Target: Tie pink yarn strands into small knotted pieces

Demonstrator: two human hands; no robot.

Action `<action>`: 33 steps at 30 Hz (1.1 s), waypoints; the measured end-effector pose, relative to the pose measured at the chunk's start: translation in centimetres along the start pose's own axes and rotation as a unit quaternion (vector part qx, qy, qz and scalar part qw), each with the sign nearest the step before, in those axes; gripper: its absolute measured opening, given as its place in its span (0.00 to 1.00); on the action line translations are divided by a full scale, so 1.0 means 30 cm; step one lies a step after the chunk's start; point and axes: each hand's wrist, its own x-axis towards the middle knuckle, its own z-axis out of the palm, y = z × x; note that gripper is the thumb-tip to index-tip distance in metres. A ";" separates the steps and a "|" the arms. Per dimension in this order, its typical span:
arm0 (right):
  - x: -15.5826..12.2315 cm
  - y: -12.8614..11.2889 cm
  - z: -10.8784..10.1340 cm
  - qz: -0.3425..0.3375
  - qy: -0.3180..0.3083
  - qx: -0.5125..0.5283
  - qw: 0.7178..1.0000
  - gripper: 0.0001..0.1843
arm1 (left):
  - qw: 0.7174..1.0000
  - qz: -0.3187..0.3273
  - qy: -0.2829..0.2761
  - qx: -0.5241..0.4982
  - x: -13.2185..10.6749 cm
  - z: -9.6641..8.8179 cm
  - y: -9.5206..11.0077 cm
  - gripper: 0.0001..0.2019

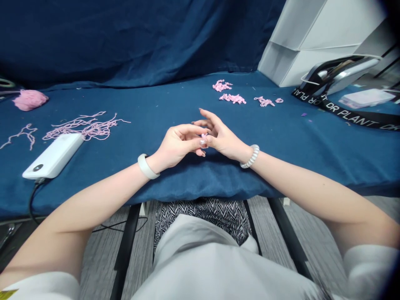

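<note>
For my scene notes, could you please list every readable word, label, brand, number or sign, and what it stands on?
"DR PLANT": on the black strap, repeated, with some repeats only partly visible.
Dark round mark on the white device: too small to read.

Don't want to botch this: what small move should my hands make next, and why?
Perhaps ease your right hand slightly aside to check the small pink piece: it sits by your left hand's fingertips, partly hidden where the hands meet.
</note>
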 end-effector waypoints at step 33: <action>0.000 -0.070 -0.018 -0.012 -0.013 -0.090 0.996 0.29 | 0.999 -0.023 -0.039 -0.029 0.008 -0.009 -0.005 0.16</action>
